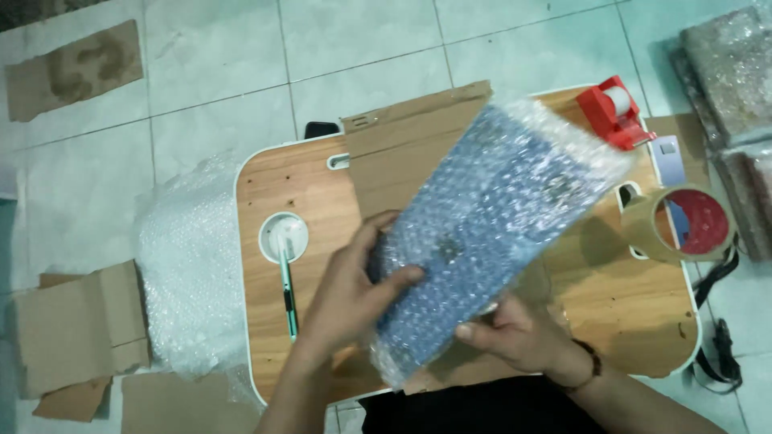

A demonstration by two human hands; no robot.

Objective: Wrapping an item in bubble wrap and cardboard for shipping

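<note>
Both my hands hold a flat blue item wrapped in clear bubble wrap (pixel 490 217), tilted above a small wooden lap table (pixel 273 185). My left hand (pixel 354 281) grips its lower left edge, thumb on top. My right hand (pixel 515 333), with a dark bead bracelet at the wrist, supports the lower end from beneath. A sheet of brown cardboard (pixel 402 153) lies on the table under the package.
A red tape dispenser (pixel 615 112) and a roll of brown packing tape (pixel 683 225) sit at the table's right end. A pen (pixel 288 293) leans from the round cup hole. A bubble wrap roll (pixel 189 273) and cardboard pieces (pixel 76 329) lie on the tiled floor at left; wrapped packages (pixel 736 80) are at right.
</note>
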